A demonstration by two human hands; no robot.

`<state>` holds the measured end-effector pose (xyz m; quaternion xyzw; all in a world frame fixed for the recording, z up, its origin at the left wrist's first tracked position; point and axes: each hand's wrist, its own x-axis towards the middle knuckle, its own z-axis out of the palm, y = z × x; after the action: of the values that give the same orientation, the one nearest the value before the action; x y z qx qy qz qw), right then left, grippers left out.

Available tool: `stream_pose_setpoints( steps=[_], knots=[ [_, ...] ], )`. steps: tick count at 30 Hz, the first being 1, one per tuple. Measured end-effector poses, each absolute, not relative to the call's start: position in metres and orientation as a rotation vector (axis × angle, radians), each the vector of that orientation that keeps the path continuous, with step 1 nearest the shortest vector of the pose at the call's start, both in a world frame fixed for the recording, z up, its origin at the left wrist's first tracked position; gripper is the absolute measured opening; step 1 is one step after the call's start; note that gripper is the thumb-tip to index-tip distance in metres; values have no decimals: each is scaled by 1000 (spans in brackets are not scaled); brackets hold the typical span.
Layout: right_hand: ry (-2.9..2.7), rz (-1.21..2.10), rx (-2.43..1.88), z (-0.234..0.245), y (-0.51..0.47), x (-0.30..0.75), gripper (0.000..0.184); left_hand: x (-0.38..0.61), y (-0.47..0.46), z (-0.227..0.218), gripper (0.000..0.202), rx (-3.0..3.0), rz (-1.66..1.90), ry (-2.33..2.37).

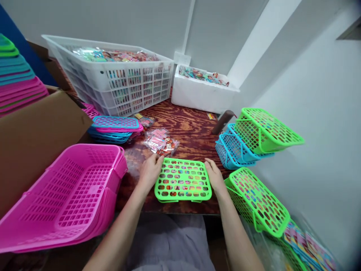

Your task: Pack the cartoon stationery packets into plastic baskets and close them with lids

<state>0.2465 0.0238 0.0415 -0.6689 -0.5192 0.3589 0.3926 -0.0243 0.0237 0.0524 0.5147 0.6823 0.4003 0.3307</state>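
A green lidded basket [182, 180] lies flat on the wooden table [188, 128] right in front of me, with colourful packets showing through its holes. My left hand [149, 172] grips its left edge, fingers curled over the far corner. On the other side my right hand [214, 175] holds the right edge the same way. A few loose plastic-wrapped packets [161, 142] lie just beyond the basket.
A nested stack of pink baskets [70, 192] leans at my left beside a cardboard box [34, 131]. Blue and pink lids [114, 128] sit behind. A white crate [113, 79] and white foam box [201, 90] hold packets. Filled green baskets [265, 130] and blue baskets [232, 150] lean at right.
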Motion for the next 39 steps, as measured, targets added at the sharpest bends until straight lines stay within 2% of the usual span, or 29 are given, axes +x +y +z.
stream_pose_setpoints(
  steps=[3, 13, 18, 21, 25, 27, 30, 33, 39],
  knots=[
    [-1170, 1192, -1523, 36, 41, 237, 56, -22, 28, 45, 26, 1318, 1101, 1731],
    [-831, 1426, -1420, 34, 30, 229, 44, -19, 42, 29, 38, 1140, 1219, 1494],
    [-947, 1275, -1392, 28, 14, 229, 45, -19, 23, 25, 36, 1132, 1270, 1460],
    [-1166, 1148, -1472, 29, 12, 236, 43, -21, 18, 29, 28, 1168, 1268, 1478],
    [-1785, 669, -1634, 54, 21, 224, 29, -18, 21, 47, 12, 1288, 1192, 1527],
    [-2040, 459, -1613, 69, 27, 205, 30, -13, 23, 55, 9, 1345, 1141, 1545],
    [-2209, 539, -1591, 81, 32, 175, 26, -8, 27, 56, 18, 1364, 1052, 1519],
    [-2147, 643, -1755, 79, 35, 162, 23, -9, 30, 45, 31, 1301, 971, 1428],
    [-2164, 572, -1815, 75, 35, 160, 21, -11, 31, 33, 39, 1143, 963, 1329]
  ],
)
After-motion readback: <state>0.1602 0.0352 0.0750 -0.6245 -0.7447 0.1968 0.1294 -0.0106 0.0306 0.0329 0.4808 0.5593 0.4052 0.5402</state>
